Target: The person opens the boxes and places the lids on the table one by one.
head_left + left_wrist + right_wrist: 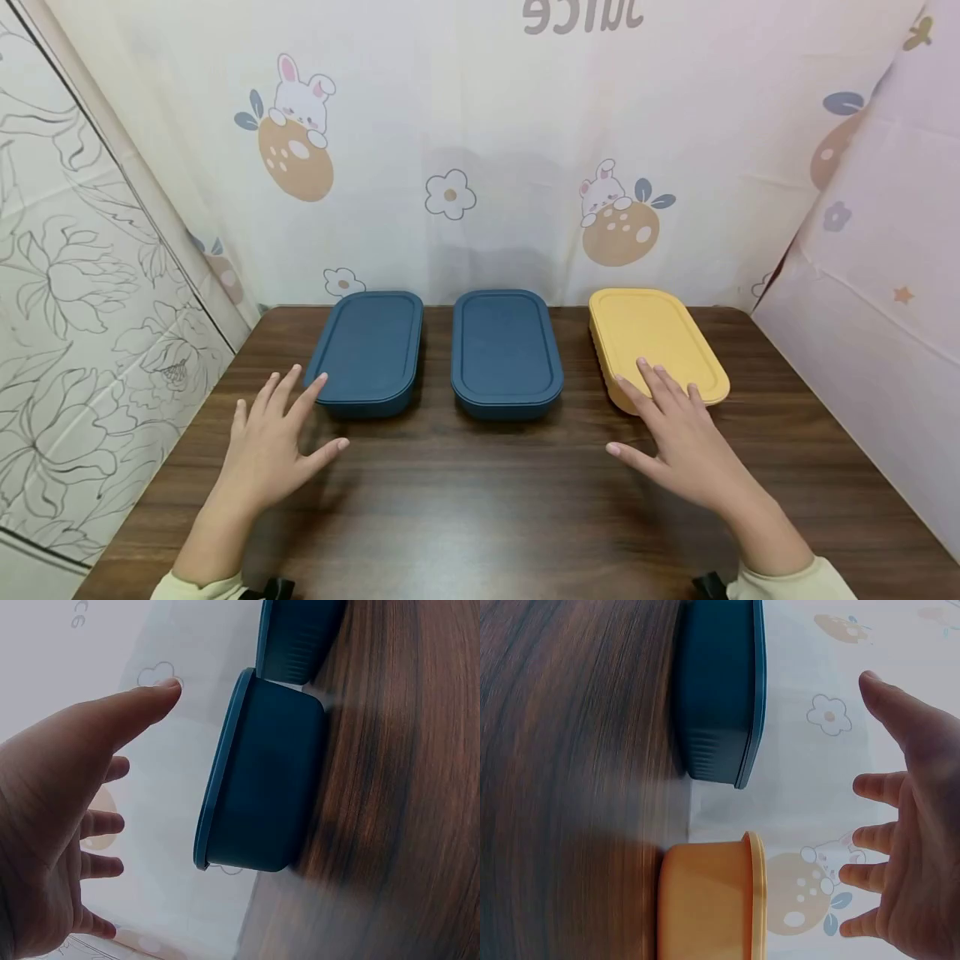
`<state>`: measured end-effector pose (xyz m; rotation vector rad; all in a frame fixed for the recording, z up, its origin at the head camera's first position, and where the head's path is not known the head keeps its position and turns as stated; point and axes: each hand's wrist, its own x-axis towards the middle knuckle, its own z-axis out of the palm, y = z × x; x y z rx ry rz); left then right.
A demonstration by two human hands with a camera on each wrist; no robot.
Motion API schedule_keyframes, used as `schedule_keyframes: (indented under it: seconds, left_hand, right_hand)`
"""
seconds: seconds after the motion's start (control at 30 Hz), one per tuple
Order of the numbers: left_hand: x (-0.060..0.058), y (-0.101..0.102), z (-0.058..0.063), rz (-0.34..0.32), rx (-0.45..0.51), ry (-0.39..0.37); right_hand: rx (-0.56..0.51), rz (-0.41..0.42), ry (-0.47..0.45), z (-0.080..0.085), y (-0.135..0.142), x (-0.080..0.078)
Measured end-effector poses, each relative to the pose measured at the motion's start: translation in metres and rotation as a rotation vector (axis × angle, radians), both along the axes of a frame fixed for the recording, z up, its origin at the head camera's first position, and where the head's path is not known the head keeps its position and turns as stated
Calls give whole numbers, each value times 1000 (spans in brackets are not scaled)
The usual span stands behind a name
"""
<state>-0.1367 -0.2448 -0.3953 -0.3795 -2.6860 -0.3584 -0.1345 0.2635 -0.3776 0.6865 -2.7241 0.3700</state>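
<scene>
Three lidded plastic boxes stand in a row along the back of the table. The left blue box and the middle blue box look alike; a yellow box stands on the right. My left hand, fingers spread, hovers in front of the left blue box and holds nothing. In the left wrist view that box is apart from the thumb. Spread as well, my right hand hangs over the near edge of the yellow box. The right wrist view shows a gap between its fingers and the yellow box.
The dark wood table spans the space between the hands and the boxes. Behind it hangs a pale curtain with rabbit prints. A floral panel borders the left side, and more pale cloth the right.
</scene>
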Motion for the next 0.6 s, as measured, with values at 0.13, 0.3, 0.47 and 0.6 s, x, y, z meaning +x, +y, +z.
schedule_keyframes:
  seconds: [0.13,0.3,0.47,0.6]
  left_hand:
    - [-1,-1,-1,-12,15,26]
    - [-1,-2,-1,-26,30,58]
    - [-2,-2,-1,-36,53,76]
    - [-3,-3,-2,-42,76,94]
  right_hand:
    - [-17,35,35,-2,-3,-3]
    - [-46,85,61,-4,-10,-6]
    - [-67,126,90,-7,-18,-10]
    - [-75,165,125,-11,-24,-14]
